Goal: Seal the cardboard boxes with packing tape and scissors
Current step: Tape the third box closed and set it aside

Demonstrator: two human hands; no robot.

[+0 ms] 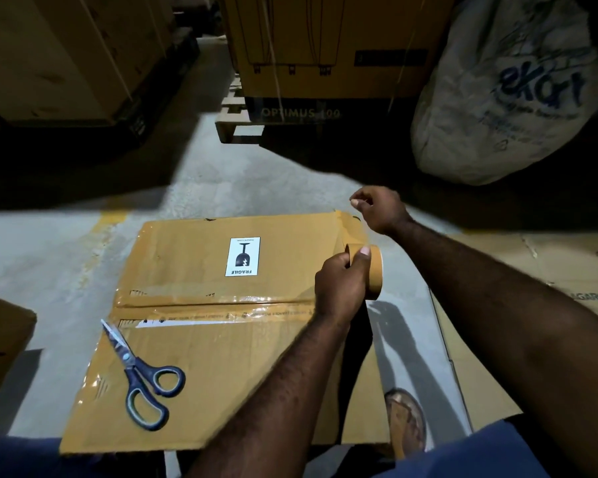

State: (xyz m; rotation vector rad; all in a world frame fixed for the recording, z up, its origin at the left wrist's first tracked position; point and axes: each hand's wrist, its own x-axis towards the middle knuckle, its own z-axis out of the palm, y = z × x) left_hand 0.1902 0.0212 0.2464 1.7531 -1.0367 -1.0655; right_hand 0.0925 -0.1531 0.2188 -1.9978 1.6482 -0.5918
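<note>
white printed sack (497, 108) far right | pallet (229, 130), wooden perhaps | yellow floor stripe (108, 219) left

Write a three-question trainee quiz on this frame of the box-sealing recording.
1. Which hand grips the tape roll while the other pinches the tape strip pulled from it? A) left B) right C) neither
2. True or false: the scissors lie on the floor beside the box.
3. Fill in: the white label on the box reads ____.
Key: 1 A, the left hand; 2 false, they lie on the box; 3 FRAGILE.
</note>
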